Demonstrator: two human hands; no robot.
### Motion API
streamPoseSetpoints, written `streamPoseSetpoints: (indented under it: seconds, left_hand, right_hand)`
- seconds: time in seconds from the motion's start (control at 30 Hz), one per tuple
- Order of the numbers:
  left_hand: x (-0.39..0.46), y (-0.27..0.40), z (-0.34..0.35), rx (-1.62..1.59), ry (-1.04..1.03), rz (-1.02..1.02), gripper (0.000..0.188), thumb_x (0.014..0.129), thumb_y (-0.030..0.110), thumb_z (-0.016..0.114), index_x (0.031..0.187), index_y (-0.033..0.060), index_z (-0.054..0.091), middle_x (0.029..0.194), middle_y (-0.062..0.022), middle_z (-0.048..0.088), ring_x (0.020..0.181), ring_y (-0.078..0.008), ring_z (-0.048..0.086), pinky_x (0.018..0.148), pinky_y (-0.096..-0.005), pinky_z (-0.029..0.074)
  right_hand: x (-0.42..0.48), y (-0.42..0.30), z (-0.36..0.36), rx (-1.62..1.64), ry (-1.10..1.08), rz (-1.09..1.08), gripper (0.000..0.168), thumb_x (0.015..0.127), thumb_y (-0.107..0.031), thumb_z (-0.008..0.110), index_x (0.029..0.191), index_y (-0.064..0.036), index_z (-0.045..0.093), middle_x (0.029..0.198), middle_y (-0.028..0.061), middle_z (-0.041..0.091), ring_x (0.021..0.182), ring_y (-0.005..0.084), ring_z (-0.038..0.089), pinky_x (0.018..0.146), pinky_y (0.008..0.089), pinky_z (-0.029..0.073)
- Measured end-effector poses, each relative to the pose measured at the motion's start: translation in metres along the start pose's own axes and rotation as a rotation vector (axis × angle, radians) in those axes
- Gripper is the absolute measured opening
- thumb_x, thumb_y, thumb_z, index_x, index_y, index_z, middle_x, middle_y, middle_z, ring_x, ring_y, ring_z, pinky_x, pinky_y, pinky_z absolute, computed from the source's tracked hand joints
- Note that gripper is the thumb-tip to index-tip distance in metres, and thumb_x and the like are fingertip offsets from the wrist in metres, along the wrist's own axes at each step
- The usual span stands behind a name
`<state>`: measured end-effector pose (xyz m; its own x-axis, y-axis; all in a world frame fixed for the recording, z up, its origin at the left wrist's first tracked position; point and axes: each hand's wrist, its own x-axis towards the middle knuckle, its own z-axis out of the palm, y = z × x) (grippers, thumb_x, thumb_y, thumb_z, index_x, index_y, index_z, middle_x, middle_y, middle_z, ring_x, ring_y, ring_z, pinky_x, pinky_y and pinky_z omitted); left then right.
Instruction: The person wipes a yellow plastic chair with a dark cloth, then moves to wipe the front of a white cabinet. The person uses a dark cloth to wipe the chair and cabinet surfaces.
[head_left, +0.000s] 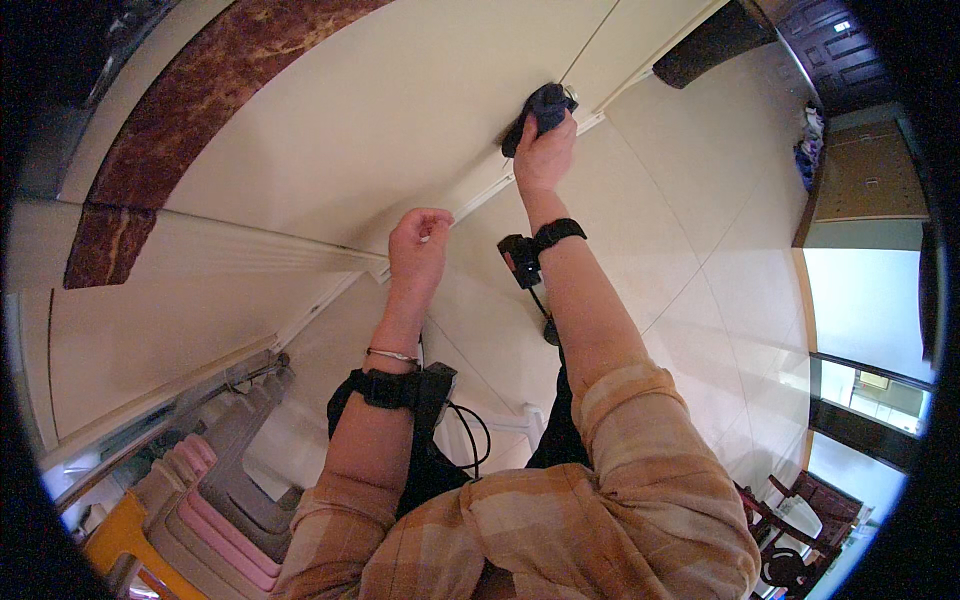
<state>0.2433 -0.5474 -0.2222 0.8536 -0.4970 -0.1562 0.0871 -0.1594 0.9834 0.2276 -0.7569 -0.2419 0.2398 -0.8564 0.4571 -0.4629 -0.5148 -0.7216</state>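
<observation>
My right hand (546, 154) presses a bunched dark cloth (534, 124) against the lower part of a cream panel (360, 112), close to a vertical seam. A small round shiny fitting (571, 94) shows just beyond the cloth. My left hand (420, 244) is loosely curled in front of the same panel, low down near the white base strip (484, 196). I see nothing held in it, though its palm is partly hidden. Black straps with small devices sit on both forearms, the right one's device (519, 261) hanging beside the wrist.
A red-brown marbled edge (180, 112) curves along the upper left. Several stacked plastic stools (217, 525) in grey, pink and orange stand at lower left. Pale floor tiles (697, 225) spread rightward. A white frame part (532, 420) shows beneath me; dark wooden furniture (817, 510) stands at lower right.
</observation>
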Motion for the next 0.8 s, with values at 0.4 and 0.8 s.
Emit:
streamPoseSetpoints:
  seconds: [0.4,0.8]
  left_hand:
    - [0.003,-0.005,0.002,0.066,-0.014,0.007,0.008,0.079,0.007,0.058,0.083,0.0015,0.063,0.081,-0.006,0.065,0.075,-0.0124,0.06,0.072,-0.0263,0.047]
    - [-0.002,0.015,0.004,0.165,-0.069,-0.147,0.009,0.083,0.007,0.055,0.088,0.0047,0.062,0.086,-0.0029,0.063,0.083,-0.013,0.057,0.079,-0.0263,0.044]
  right_hand:
    - [-0.035,0.058,0.032,0.49,-0.238,0.837,0.044,0.09,-0.035,0.046,0.112,0.003,0.05,0.102,0.0148,0.058,0.095,0.0276,0.055,0.083,0.0378,0.041]
    - [-0.017,0.033,0.046,1.147,-0.033,0.787,0.052,0.091,-0.039,0.045,0.129,-0.004,0.036,0.115,0.0077,0.047,0.103,0.0194,0.043,0.091,0.0324,0.033]
